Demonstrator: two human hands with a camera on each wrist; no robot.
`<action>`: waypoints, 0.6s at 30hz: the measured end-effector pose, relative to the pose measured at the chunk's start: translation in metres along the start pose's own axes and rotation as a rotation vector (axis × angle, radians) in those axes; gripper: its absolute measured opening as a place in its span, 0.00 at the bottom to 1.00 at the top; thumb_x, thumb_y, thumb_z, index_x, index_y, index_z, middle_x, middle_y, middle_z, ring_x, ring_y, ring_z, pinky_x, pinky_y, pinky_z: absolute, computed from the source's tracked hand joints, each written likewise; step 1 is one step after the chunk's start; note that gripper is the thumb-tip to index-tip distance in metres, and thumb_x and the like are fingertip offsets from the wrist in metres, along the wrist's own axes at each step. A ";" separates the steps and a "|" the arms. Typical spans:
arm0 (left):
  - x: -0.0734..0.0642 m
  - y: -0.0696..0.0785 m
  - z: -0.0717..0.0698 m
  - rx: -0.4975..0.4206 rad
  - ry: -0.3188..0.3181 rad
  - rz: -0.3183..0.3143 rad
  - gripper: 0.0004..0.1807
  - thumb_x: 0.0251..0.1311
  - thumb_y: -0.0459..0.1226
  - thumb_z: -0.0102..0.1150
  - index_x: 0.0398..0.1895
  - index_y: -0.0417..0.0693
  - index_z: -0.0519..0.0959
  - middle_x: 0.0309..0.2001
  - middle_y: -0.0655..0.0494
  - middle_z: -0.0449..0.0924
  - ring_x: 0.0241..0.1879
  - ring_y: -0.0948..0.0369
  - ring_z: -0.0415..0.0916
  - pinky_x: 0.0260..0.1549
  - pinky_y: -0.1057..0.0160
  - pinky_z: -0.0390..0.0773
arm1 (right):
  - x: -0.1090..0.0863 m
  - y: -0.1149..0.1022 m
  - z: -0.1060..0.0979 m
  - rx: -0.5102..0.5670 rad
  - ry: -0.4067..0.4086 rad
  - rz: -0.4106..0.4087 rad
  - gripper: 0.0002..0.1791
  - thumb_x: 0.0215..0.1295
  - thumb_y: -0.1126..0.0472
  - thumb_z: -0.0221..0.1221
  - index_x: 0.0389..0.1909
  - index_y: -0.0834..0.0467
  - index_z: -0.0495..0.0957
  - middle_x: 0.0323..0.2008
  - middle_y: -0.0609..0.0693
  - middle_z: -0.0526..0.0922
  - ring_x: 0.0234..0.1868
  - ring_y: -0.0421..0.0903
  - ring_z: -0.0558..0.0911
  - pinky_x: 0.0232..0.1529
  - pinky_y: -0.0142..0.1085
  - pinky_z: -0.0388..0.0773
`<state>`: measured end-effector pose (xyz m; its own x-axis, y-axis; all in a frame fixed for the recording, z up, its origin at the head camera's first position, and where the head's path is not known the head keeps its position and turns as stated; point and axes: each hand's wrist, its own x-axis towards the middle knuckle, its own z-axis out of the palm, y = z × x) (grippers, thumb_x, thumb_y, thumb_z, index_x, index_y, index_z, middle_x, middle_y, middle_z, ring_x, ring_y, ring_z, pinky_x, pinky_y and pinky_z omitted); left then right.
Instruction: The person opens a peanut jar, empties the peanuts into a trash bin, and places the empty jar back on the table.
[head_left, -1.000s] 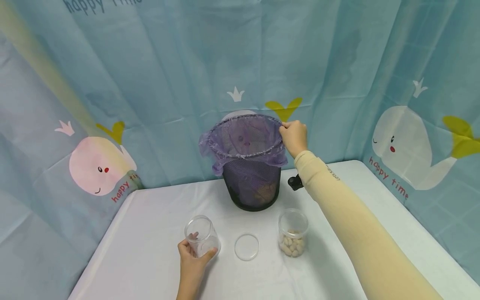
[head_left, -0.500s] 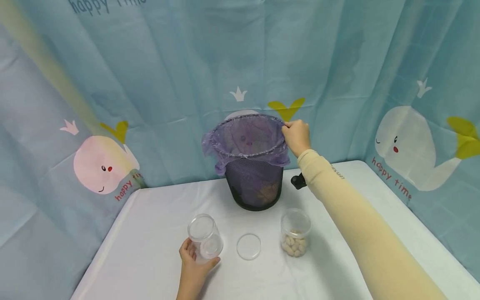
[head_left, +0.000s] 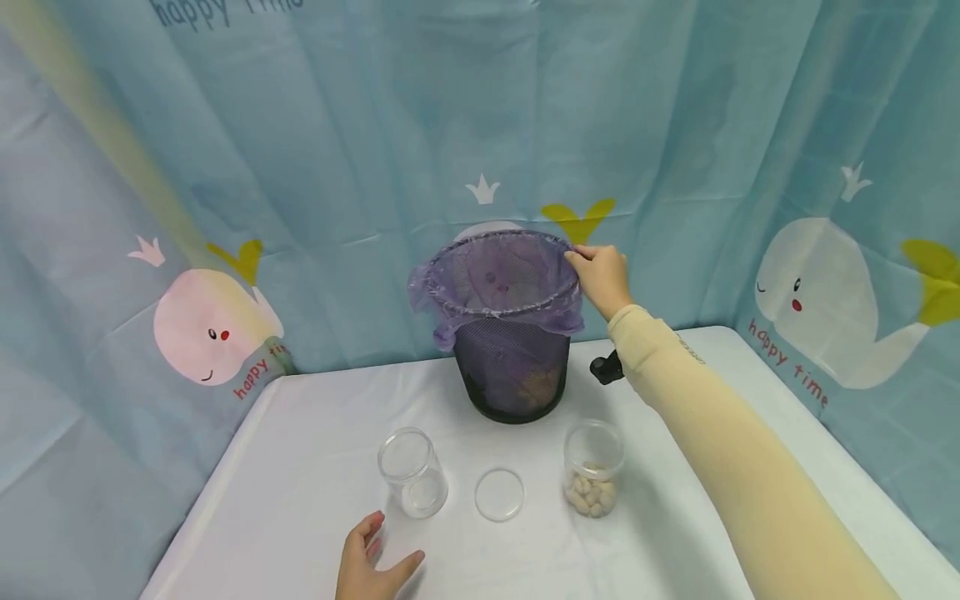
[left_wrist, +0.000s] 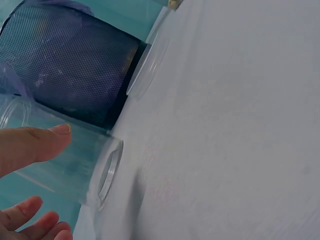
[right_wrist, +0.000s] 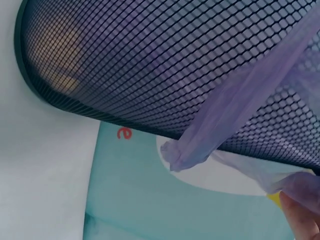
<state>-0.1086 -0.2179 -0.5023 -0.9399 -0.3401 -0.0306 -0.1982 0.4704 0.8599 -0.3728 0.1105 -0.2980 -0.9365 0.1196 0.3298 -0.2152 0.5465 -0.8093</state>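
Clear jar (head_left: 412, 475) upright on the counter (head_left: 300, 467), left side. Left hand (head_left: 367, 571) just in front of it, fingers spread, not touching. Next, round clear lid (head_left: 500, 495) flat on the counter. Behind it, mesh bin (head_left: 510, 367) upright, purple bag (head_left: 557, 318) folded over its rim. Then second jar (head_left: 593, 454), pale nut-like pieces (head_left: 591, 494) inside. Right hand (head_left: 603, 275) pinches the bag-covered rim on the bin's right.
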 end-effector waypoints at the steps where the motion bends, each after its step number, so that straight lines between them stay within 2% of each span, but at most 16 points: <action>1: -0.001 0.001 0.001 0.008 0.006 0.001 0.50 0.40 0.33 0.80 0.65 0.24 0.60 0.64 0.28 0.66 0.66 0.36 0.65 0.66 0.42 0.69 | 0.000 0.002 -0.001 -0.002 0.000 -0.003 0.24 0.74 0.52 0.54 0.63 0.62 0.75 0.59 0.61 0.81 0.19 0.35 0.68 0.33 0.31 0.71; 4: -0.005 0.003 0.006 0.004 0.019 0.017 0.48 0.39 0.33 0.80 0.64 0.25 0.62 0.62 0.29 0.68 0.64 0.37 0.67 0.65 0.42 0.69 | -0.001 0.007 -0.006 0.025 -0.014 -0.014 0.27 0.75 0.49 0.53 0.66 0.63 0.72 0.65 0.60 0.75 0.26 0.44 0.72 0.43 0.39 0.75; 6: -0.008 0.004 0.009 0.002 0.020 0.031 0.48 0.39 0.34 0.80 0.64 0.26 0.63 0.62 0.30 0.69 0.64 0.37 0.68 0.65 0.42 0.70 | -0.003 0.010 -0.010 0.053 -0.033 -0.015 0.30 0.75 0.46 0.51 0.68 0.63 0.69 0.68 0.59 0.72 0.41 0.49 0.80 0.55 0.42 0.76; 7: -0.009 0.004 0.010 -0.001 0.016 0.037 0.49 0.39 0.35 0.81 0.64 0.27 0.63 0.63 0.30 0.69 0.64 0.37 0.68 0.65 0.42 0.70 | -0.004 0.012 -0.012 0.073 -0.042 -0.012 0.31 0.75 0.46 0.51 0.69 0.62 0.68 0.68 0.59 0.72 0.45 0.53 0.80 0.55 0.46 0.76; 9: -0.011 0.005 0.012 0.003 -0.001 0.050 0.49 0.39 0.36 0.81 0.65 0.28 0.64 0.63 0.31 0.69 0.65 0.37 0.67 0.65 0.42 0.70 | -0.009 0.016 -0.016 0.088 -0.057 -0.011 0.31 0.76 0.44 0.49 0.69 0.61 0.68 0.69 0.58 0.71 0.61 0.57 0.78 0.66 0.48 0.73; 10: -0.011 0.006 0.014 0.006 -0.009 0.055 0.49 0.40 0.37 0.81 0.65 0.28 0.64 0.64 0.31 0.69 0.65 0.37 0.67 0.65 0.43 0.70 | -0.011 0.019 -0.018 0.095 -0.060 -0.010 0.31 0.76 0.44 0.49 0.69 0.60 0.68 0.69 0.57 0.71 0.61 0.57 0.78 0.64 0.48 0.75; 11: -0.012 0.006 0.014 0.008 -0.018 0.060 0.50 0.40 0.37 0.81 0.66 0.29 0.64 0.64 0.32 0.69 0.65 0.38 0.67 0.64 0.43 0.71 | -0.014 0.022 -0.020 0.098 -0.054 -0.012 0.30 0.76 0.44 0.49 0.68 0.60 0.70 0.67 0.58 0.74 0.57 0.58 0.80 0.57 0.47 0.79; 12: -0.012 0.007 0.015 0.009 -0.027 0.064 0.50 0.40 0.37 0.81 0.66 0.30 0.64 0.65 0.32 0.69 0.65 0.37 0.67 0.64 0.43 0.71 | -0.017 0.025 -0.021 0.099 -0.051 -0.015 0.30 0.76 0.44 0.48 0.68 0.60 0.70 0.65 0.59 0.76 0.51 0.60 0.80 0.47 0.46 0.80; 13: -0.013 0.008 0.017 0.010 -0.036 0.058 0.49 0.40 0.38 0.81 0.66 0.31 0.64 0.65 0.33 0.69 0.65 0.38 0.67 0.64 0.44 0.72 | -0.020 0.028 -0.023 0.098 -0.048 -0.015 0.30 0.76 0.43 0.48 0.68 0.59 0.71 0.65 0.59 0.77 0.48 0.60 0.80 0.43 0.44 0.78; 14: -0.013 0.009 0.018 0.008 -0.042 0.059 0.49 0.40 0.38 0.81 0.66 0.31 0.65 0.65 0.33 0.69 0.65 0.38 0.68 0.63 0.44 0.72 | -0.024 0.032 -0.025 0.094 -0.046 -0.016 0.30 0.76 0.43 0.48 0.67 0.59 0.71 0.65 0.59 0.76 0.50 0.59 0.82 0.46 0.43 0.81; 16: -0.014 0.011 0.020 -0.003 -0.059 0.043 0.49 0.40 0.38 0.81 0.66 0.33 0.66 0.66 0.35 0.70 0.66 0.39 0.68 0.63 0.46 0.73 | -0.032 0.039 -0.028 0.114 -0.048 -0.008 0.31 0.75 0.43 0.49 0.68 0.59 0.71 0.64 0.60 0.77 0.47 0.60 0.82 0.43 0.44 0.81; 17: -0.014 0.012 0.022 -0.011 -0.068 0.036 0.49 0.40 0.39 0.81 0.66 0.34 0.66 0.66 0.36 0.70 0.66 0.40 0.69 0.63 0.46 0.74 | -0.036 0.042 -0.030 0.125 -0.049 -0.004 0.31 0.75 0.42 0.50 0.68 0.60 0.70 0.64 0.60 0.77 0.51 0.60 0.82 0.47 0.46 0.82; 18: -0.015 0.012 0.023 -0.020 -0.076 0.029 0.49 0.39 0.39 0.81 0.66 0.34 0.66 0.66 0.36 0.71 0.65 0.40 0.69 0.62 0.47 0.75 | -0.041 0.046 -0.032 0.133 -0.053 0.002 0.32 0.75 0.42 0.50 0.69 0.60 0.69 0.66 0.59 0.75 0.59 0.59 0.80 0.56 0.48 0.81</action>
<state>-0.1037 -0.1881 -0.5031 -0.9638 -0.2630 -0.0431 -0.1652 0.4625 0.8711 -0.3353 0.1574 -0.3332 -0.9495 0.0746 0.3049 -0.2451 0.4309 -0.8685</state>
